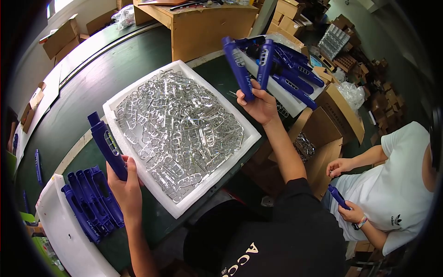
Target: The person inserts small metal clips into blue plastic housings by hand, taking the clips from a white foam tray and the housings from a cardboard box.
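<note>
My left hand is closed around the lower end of a long dark blue plastic handle shell, held upright; an oval bright inset shows on it. Raised at the upper right, my right hand grips two similar shells by their lower ends: a left shell and a right shell, spread in a V. Between my hands lies a white foam tray heaped with shiny silver slotted oval frames. Behind my right hand are more blue shells, piled on a white surface.
Several open blue shells lie side by side beside a white foam box at lower left. A wooden stand rises behind the tray. At right, a co-worker holds a blue shell near an open cardboard box.
</note>
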Demonstrator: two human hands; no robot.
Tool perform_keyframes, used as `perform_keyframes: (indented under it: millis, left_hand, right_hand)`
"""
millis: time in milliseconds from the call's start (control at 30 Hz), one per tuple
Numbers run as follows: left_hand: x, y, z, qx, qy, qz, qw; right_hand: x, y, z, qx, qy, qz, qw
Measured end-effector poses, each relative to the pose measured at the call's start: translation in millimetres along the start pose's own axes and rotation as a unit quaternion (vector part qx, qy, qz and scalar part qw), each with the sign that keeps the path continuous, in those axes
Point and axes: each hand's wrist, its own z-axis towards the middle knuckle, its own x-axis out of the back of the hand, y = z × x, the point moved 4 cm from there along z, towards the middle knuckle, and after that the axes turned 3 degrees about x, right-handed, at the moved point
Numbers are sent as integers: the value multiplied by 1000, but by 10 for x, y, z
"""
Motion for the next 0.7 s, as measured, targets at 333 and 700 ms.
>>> perform_keyframes:
  millis: [333, 700]
  left_hand:
    - [3, -4, 4, -6, -4, -3, 1000]
    - [-14, -53, 9, -1, -7, -6, 1000]
  right_hand:
    - [-349, -68, -130, 4, -186, -20, 982]
    - [-368, -53, -154, -24, -158, -80, 984]
